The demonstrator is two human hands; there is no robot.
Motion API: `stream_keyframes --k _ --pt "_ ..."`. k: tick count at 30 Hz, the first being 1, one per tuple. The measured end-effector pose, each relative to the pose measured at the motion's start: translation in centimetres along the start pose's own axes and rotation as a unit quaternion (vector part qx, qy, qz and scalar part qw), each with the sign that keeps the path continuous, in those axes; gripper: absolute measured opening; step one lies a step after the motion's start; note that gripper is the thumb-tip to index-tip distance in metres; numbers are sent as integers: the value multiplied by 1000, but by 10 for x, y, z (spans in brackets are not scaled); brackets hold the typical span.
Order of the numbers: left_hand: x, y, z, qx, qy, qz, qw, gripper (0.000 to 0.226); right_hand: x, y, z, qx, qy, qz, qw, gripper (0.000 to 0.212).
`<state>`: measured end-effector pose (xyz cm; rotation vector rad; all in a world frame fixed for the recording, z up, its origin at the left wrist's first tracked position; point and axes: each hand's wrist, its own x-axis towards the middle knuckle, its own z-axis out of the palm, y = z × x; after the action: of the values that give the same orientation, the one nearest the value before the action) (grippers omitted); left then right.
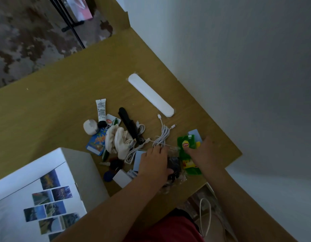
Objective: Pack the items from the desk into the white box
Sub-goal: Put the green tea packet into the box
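Note:
The white box (pixel 77 165) stands at the lower left of the wooden desk (pixel 55 105), its lid bearing several small photos. A pile of items lies beside it: a white tube (pixel 101 110), a black comb (pixel 131 125), cream socks (pixel 119 139), white cables (pixel 162 134), a white round case (pixel 89 126), a blue snack packet (pixel 97 142). My left hand (pixel 154 162) grips a clear plastic bag with dark contents (pixel 174 165). My right hand (pixel 201 150) rests on green Lipton tea packets (pixel 187 145), fingers pinching one.
A long white bar (pixel 150 95) lies on the desk toward the wall. A white cube charger (pixel 121 178), a blue card (pixel 139 160) and a dark round object (pixel 108 175) sit near the box. The desk edge runs close on the right; floor and a cable show below.

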<state>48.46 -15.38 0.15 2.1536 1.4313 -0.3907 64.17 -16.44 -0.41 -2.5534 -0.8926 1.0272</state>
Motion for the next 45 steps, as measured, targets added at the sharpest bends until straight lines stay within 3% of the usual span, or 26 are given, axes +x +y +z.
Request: stream_keyframes --k 3,8,13,15,19,22,23,26,28,30,34,40,43,45 --pt "2 1 -2 13 -10 -18 1000 80 -3 7 -3 15 -20 35 999 78" --pt "1 -1 -2 -14 -17 -42 999 82 -11 12 -12 35 -31 19 999 47" --pt "-3 0 -3 -36 0 -55 998 82 -16 10 -21 93 -5 2 996 51" --pt "-7 2 -5 -61 36 -51 996 77 -16 9 -24 129 1 -18 992 48" --pt "-12 9 -15 -170 153 -12 973 53 -13 6 -34 192 -11 -55 980 12" --pt "-12 17 -35 -334 126 -63 932 51 -13 0 -46 283 -61 -64 955 13" --pt "-12 20 -43 -415 86 -83 902 53 -15 -4 -50 308 -89 -75 944 18" --pt "-17 27 -64 -641 -40 -112 759 53 -26 -16 -62 379 -185 -130 897 37" --pt "-21 31 -73 -680 -58 -87 725 43 -36 -23 -64 399 -232 -172 870 43" --pt "-25 35 -77 -676 -27 -63 734 33 -48 -29 -60 384 -245 -204 866 37" --pt "-30 28 -85 -631 68 -27 772 14 -62 -46 -57 302 -202 -253 897 26" --pt "-43 1 -105 -656 94 -69 746 12 -70 -75 -59 220 -142 -314 913 28" --pt "-54 -22 -115 -683 125 -73 716 12 -78 -99 -53 191 -143 -345 908 22" --pt "-64 -42 -122 -671 161 -78 719 11 -87 -119 -45 177 -162 -365 899 21"
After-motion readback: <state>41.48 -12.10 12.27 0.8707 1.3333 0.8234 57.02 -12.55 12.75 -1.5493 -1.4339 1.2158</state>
